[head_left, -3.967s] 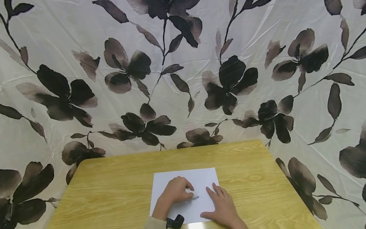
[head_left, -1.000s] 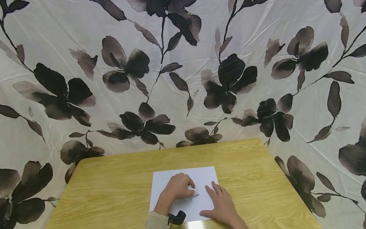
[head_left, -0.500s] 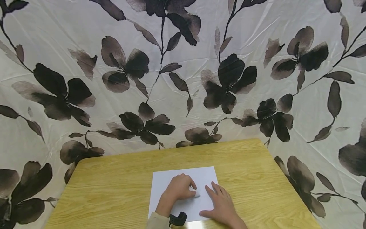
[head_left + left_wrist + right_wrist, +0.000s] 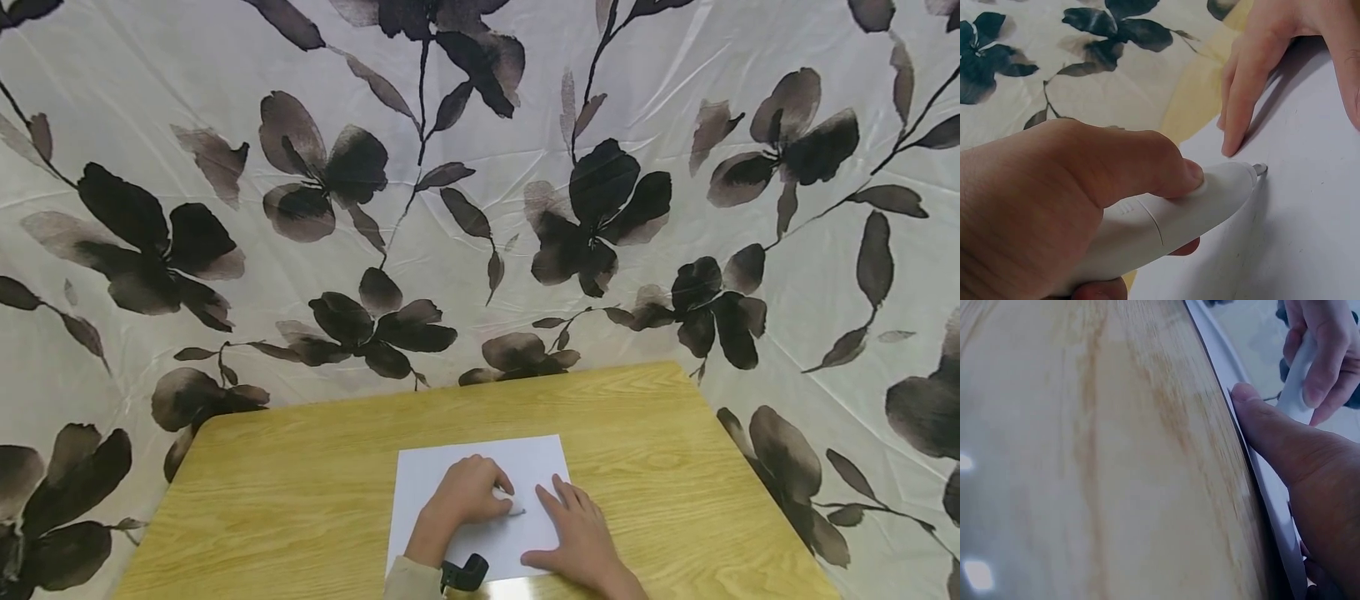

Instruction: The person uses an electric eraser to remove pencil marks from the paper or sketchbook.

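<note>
My left hand [image 4: 468, 492] grips a white electric eraser [image 4: 1179, 215]; the thumb lies on its upper side near a button. Its narrow tip touches or hovers just over the white sheet of paper [image 4: 525, 458]; which of the two I cannot tell. Small dark specks and crumbs are scattered over the sheet near the tip in the left wrist view. My right hand [image 4: 581, 533] rests on the right part of the sheet with fingers spread, and its thumb [image 4: 1266, 422] presses along the near edge of the paper.
The sheet lies near the front of a yellow wood-grain table [image 4: 300, 500]. A floral cloth [image 4: 480, 208] hangs behind and on both sides of the table. A black wrist device [image 4: 465, 573] sits on the left wrist.
My left hand has shifted slightly up and the eraser tip has moved a little over the same area of the sheet. The right hand has stayed in place on the paper.
</note>
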Demonstrator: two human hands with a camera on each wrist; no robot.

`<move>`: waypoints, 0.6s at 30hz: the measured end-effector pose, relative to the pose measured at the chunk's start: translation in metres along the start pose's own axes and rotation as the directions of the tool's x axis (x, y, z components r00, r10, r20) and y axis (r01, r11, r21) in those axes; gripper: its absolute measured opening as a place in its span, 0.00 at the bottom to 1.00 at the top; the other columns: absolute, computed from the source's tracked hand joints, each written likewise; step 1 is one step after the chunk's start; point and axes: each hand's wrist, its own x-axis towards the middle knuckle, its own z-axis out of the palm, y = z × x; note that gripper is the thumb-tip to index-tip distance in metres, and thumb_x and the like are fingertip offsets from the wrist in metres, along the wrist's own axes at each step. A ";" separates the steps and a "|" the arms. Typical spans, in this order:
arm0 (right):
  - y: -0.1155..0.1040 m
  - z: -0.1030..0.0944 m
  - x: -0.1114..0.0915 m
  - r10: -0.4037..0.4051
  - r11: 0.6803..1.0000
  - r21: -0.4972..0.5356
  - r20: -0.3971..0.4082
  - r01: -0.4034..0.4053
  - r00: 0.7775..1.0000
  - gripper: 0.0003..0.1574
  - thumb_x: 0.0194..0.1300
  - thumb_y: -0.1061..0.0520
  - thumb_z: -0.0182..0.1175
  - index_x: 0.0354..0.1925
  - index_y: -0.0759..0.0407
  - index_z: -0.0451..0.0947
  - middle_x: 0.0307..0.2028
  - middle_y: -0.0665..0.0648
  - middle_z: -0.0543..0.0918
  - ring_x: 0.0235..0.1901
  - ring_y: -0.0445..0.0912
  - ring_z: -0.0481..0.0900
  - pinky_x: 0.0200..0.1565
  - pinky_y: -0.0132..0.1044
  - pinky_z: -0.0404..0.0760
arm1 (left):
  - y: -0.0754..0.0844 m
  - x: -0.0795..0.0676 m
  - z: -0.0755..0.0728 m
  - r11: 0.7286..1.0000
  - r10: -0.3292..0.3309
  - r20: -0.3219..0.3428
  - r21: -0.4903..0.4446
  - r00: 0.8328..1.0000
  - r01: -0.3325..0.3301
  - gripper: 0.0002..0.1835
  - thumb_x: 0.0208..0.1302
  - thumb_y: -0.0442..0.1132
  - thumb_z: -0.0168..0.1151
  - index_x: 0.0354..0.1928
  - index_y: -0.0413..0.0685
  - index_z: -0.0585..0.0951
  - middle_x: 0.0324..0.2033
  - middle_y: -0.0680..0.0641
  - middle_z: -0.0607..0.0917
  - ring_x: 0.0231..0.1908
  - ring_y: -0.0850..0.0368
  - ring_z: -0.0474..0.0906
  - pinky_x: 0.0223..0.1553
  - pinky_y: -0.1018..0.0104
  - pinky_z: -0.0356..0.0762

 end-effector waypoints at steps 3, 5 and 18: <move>-0.001 0.000 0.001 -0.002 1.000 0.010 0.003 0.002 1.000 0.66 0.41 0.15 0.59 0.69 0.52 0.67 0.70 0.64 0.61 0.66 0.62 0.59 0.59 0.66 0.59 | 0.000 0.001 0.002 1.000 0.003 0.011 -0.012 1.000 -0.003 0.05 0.49 0.47 0.72 0.29 0.60 0.90 0.26 0.61 0.86 0.20 0.65 0.68 0.25 0.68 0.67; -0.002 0.000 0.001 -0.001 1.000 0.017 0.006 0.001 1.000 0.66 0.41 0.16 0.60 0.69 0.52 0.67 0.70 0.64 0.61 0.66 0.62 0.59 0.59 0.66 0.59 | 0.001 0.002 0.003 1.000 0.008 0.015 -0.015 1.000 -0.008 0.05 0.49 0.47 0.72 0.29 0.60 0.90 0.26 0.61 0.86 0.20 0.65 0.67 0.25 0.68 0.67; -0.002 -0.001 0.001 0.017 1.000 0.018 0.015 -0.017 1.000 0.66 0.41 0.16 0.60 0.69 0.52 0.66 0.70 0.64 0.60 0.67 0.62 0.58 0.59 0.66 0.59 | 0.005 0.005 0.004 1.000 0.015 0.007 -0.012 1.000 -0.015 0.05 0.49 0.48 0.72 0.29 0.60 0.90 0.26 0.62 0.85 0.21 0.65 0.68 0.28 0.67 0.68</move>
